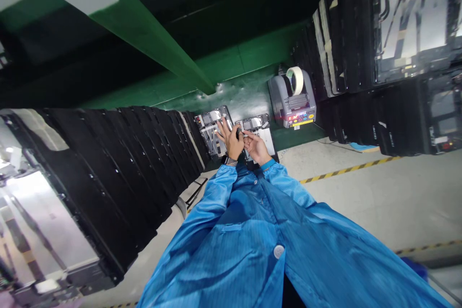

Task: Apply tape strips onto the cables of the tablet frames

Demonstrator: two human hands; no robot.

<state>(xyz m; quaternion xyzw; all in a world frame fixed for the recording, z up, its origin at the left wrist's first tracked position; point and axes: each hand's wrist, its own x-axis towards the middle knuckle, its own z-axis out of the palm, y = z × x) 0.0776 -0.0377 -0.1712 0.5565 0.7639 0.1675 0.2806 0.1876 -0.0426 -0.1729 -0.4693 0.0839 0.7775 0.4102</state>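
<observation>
Both my hands meet in front of my blue coat, over two flat metal panel assemblies (260, 127) lying on a green bench (249, 57). My left hand (231, 139), with a watch on its wrist, has its fingers partly stretched and touches a small dark item (239, 131) held between both hands. My right hand (254, 146) is curled and pinches at that same item. What the item is I cannot make out.
A grey tape dispenser (293, 98) with a white roll stands on the bench right of my hands. Long rows of black trays (119, 168) run along the left, and more stacked trays (378, 57) stand at the right. Yellow-black floor tape (346, 170) crosses the grey floor.
</observation>
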